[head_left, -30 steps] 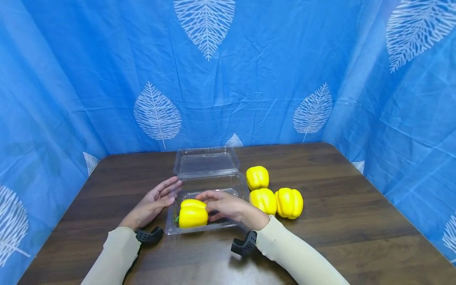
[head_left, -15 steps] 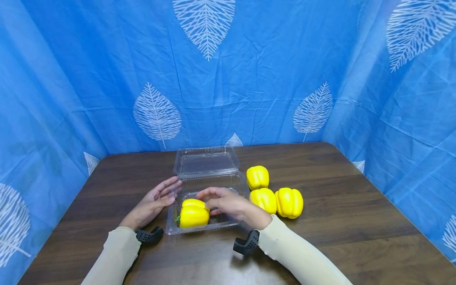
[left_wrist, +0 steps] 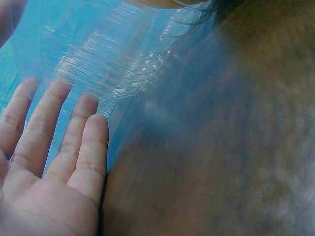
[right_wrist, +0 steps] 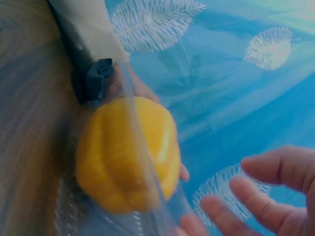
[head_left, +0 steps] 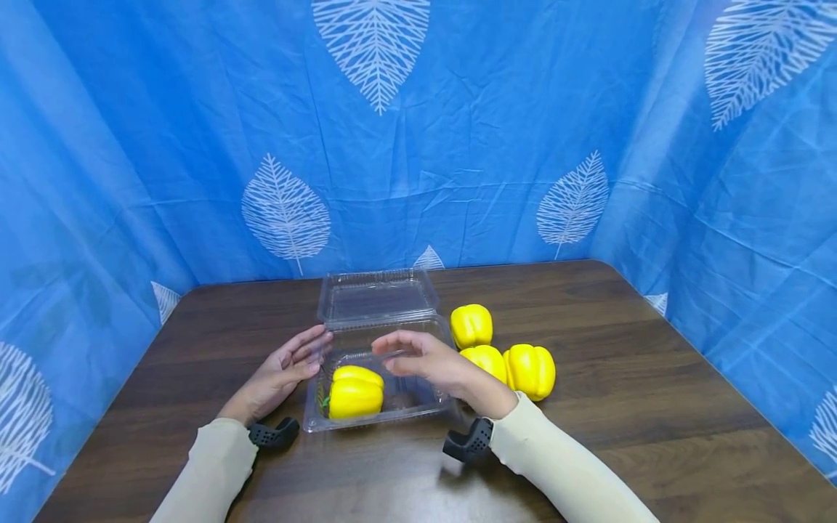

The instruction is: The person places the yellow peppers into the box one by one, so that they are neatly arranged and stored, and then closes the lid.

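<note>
In the head view, a yellow pepper [head_left: 356,392] lies on its side in the near left part of a clear container [head_left: 405,415], its green stem toward the left wall, so its long axis runs roughly from left to right. The person's right hand [head_left: 431,363] hangs over the container with its fingers loosely bent, thumb apart, nothing held. From that hand the pepper is to the left and nearer the person, just beyond the fingertips, with no wall seen between. The left hand [head_left: 284,370] is about as near, but stands outside the left wall, fingers straight. Behind, the lid [head_left: 379,296] is laid back; to the right sit a farther pepper [head_left: 471,325], a middle pepper [head_left: 487,361] partly hidden by the right arm, and an outer pepper [head_left: 531,372].

In the left wrist view, the left palm shows, gripping nothing, its fingertips up at the ribbed plastic; whether they press it I can't say. Only a sliver of yellow shows at the top edge.

In the right wrist view, blurred as it is, the right hand's fingers look spread and apart from the pepper, which seems to show partly through the plastic.
</note>
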Available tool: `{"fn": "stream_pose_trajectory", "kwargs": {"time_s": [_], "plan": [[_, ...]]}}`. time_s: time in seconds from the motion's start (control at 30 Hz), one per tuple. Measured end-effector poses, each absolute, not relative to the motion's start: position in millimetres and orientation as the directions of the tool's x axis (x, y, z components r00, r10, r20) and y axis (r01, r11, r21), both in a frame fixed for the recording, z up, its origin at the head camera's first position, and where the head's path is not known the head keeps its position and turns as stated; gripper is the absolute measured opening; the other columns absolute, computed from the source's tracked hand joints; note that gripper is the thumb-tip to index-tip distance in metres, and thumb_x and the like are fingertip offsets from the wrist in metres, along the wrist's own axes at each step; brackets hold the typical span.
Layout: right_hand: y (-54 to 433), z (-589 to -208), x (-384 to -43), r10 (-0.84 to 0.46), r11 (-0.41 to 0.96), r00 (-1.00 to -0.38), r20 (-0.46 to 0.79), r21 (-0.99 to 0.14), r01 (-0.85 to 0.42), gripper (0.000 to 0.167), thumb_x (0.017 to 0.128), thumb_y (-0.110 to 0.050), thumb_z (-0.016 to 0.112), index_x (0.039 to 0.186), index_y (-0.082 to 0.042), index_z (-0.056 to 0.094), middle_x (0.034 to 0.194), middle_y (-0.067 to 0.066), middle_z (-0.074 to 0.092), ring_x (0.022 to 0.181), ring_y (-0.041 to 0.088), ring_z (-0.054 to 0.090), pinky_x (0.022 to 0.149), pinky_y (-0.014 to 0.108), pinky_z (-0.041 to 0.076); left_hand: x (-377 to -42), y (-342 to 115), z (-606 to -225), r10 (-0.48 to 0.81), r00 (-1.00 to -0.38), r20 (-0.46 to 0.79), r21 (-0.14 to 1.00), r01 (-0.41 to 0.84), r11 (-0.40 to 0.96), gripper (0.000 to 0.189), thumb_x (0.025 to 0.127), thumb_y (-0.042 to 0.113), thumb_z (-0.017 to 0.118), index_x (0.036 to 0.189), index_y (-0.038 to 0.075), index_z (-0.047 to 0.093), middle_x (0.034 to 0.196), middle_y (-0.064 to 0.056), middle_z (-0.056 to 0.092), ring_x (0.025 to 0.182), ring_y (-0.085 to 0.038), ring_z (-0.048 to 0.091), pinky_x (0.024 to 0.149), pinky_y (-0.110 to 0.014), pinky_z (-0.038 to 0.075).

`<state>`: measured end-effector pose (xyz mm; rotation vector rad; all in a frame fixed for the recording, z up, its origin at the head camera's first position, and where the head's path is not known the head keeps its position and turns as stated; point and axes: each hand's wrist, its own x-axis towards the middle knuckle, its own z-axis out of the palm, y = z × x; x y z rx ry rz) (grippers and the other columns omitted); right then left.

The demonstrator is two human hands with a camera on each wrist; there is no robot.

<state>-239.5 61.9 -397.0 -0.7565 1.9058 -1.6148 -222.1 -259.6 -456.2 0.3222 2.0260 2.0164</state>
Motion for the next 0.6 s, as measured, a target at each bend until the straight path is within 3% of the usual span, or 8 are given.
{"fn": "stream_pose_trajectory", "kwargs": {"time_s": [0.1,0.3,0.47,0.6], "plan": [[71,-392,-239,-0.727,0.084,-0.687,0.009,-0.991,-0.103,0.047,0.105,-0.008,0.062,0.149,0.006,0.054,0.152,0.028,0.056,0.143,0.050,0.052,0.115,0.043,0.052,-222,-259,-456,0.344,-0.938,-0.027,1.000,-0.028,0.002,0.077,0.110,0.013,0.062,0.172,0.004,0.018,0.177,-0.022,0.023,0.155,-0.020,0.043,0.113,-0.019,0.044],[89,-385,-237,-0.728,0.044,-0.682,0.072,-0.987,-0.152,0.048,0.105,-0.007,0.063,0.150,0.005,0.053,0.151,0.026,0.057,0.143,0.052,0.051,0.113,0.041,0.053,-222,-260,-457,0.358,-0.934,-0.003,1.000,-0.007,-0.008,0.076,0.110,0.010,0.060,0.172,0.003,0.017,0.177,-0.024,0.021,0.133,0.008,0.055,0.111,-0.018,0.045],[104,-382,-238,-0.711,0.020,-0.694,0.116,-0.982,-0.185,0.047,0.105,-0.008,0.065,0.149,0.005,0.054,0.148,0.026,0.060,0.141,0.054,0.052,0.111,0.039,0.055,-222,-261,-458,0.356,-0.935,-0.008,1.000,-0.007,0.004,0.075,0.111,0.013,0.060,0.172,0.005,0.018,0.177,-0.022,0.022,0.139,0.003,0.053,0.112,-0.019,0.044],[113,-382,-241,-0.707,0.009,-0.691,0.149,-0.976,-0.219,0.050,0.105,-0.009,0.067,0.150,0.008,0.052,0.148,0.032,0.058,0.137,0.048,0.058,0.108,0.038,0.056,-222,-261,-459,0.351,-0.936,-0.011,1.000,-0.009,0.009,0.075,0.110,0.012,0.060,0.172,0.005,0.018,0.178,-0.022,0.021,0.138,0.003,0.054,0.113,-0.021,0.044]]}}
